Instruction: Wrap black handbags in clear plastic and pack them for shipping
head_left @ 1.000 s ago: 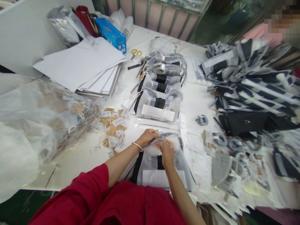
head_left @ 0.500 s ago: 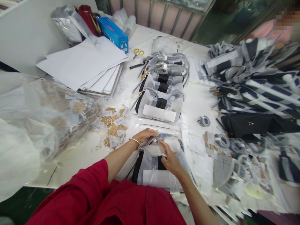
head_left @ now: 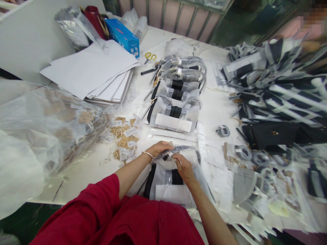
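Observation:
A wrapped bag (head_left: 176, 177) lies at the table's near edge, with black and clear-film parts and a white paper band (head_left: 170, 194) across its front. Its grey strap (head_left: 187, 148), covered in clear film, arches above the bag. My left hand (head_left: 161, 147) is closed on the left part of this strap. My right hand (head_left: 184, 167) pinches a small white tag (head_left: 170, 154) beside the strap, just above the bag. A small black piece shows between the two hands. What lies under the left fingers is hidden.
Several wrapped bags (head_left: 175, 115) stand in a row ahead. Brown tags with strings (head_left: 125, 137) lie left, near plastic film (head_left: 46, 136) and a paper stack (head_left: 94, 68). Yellow-handled scissors (head_left: 150, 56) lie beyond. Bags (head_left: 281, 102) pile up right, where a person stands behind.
My right hand's fingers have drawn in and closed on the small white tag. The left hand keeps its hold on the strap, nearly still.

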Available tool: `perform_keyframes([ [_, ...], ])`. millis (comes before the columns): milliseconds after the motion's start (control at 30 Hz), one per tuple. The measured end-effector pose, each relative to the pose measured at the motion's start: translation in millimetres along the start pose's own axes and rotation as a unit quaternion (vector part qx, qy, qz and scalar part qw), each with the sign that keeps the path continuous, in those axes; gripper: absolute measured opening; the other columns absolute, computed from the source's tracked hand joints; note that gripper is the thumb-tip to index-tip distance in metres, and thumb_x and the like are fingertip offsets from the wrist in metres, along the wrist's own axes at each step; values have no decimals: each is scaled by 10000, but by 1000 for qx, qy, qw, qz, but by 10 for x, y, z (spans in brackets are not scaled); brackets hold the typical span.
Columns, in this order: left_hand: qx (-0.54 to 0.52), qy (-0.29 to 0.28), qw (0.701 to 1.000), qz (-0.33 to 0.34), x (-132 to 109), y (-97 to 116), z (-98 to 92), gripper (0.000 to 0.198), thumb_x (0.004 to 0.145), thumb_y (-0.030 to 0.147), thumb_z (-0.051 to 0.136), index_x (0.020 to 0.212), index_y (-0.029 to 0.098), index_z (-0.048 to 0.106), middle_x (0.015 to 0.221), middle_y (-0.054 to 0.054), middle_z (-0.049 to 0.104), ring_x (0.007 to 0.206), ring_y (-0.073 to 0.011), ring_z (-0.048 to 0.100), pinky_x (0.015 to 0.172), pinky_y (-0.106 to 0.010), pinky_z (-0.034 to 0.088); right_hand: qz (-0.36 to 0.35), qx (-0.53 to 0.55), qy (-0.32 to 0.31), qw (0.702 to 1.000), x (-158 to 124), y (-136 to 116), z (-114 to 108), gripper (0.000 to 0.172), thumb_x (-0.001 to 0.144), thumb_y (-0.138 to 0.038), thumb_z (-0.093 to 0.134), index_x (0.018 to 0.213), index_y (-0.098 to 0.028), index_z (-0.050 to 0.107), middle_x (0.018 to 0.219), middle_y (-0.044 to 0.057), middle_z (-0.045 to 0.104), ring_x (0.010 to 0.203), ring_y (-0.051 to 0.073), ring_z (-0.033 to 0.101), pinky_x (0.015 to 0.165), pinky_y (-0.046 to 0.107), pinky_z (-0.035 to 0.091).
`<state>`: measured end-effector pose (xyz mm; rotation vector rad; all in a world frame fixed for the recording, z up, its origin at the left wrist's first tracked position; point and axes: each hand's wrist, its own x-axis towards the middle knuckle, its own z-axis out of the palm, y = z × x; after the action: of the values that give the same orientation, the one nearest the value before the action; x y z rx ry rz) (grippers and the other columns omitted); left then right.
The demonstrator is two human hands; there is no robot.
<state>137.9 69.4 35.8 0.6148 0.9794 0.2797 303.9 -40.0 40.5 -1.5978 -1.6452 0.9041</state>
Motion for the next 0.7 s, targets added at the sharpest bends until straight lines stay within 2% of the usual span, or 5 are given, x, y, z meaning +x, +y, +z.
perform_keyframes([
  [233,17,22,1000,-7,15,-2,-24,458,426,454,846,626,152,565,522,23,556,483,-103,462,476,-238,310,-88,-151,64,983,62,-57,-100,235,898,-197,496,986,-266,703,1003,58,708,988,215,628,923,396,484],
  [367,48,15,999,9,34,11,-1,455,458,489,825,612,153,560,496,39,510,464,-91,427,473,-234,278,-146,-245,69,956,139,-219,-193,177,888,-201,570,945,-282,717,1120,66,690,1100,252,576,987,448,391],
  [467,106,30,993,40,22,35,48,412,522,481,784,574,166,522,464,63,452,442,-73,358,464,-232,236,-177,-236,3,955,211,-297,-248,216,924,-197,509,937,-278,710,1107,56,702,1122,241,574,1010,448,380],
  [567,186,57,977,83,-15,69,115,356,595,436,721,529,173,491,443,75,392,448,-69,314,468,-238,202,-166,-199,-48,965,267,-308,-271,257,952,-223,446,945,-259,701,998,65,713,1030,228,601,959,430,427],
  [700,251,91,956,123,-38,81,178,315,663,384,640,500,175,469,455,70,369,486,-80,315,488,-247,198,-110,-155,2,982,292,-292,-229,200,942,-292,505,870,-240,684,909,70,696,925,226,597,881,408,452],
])
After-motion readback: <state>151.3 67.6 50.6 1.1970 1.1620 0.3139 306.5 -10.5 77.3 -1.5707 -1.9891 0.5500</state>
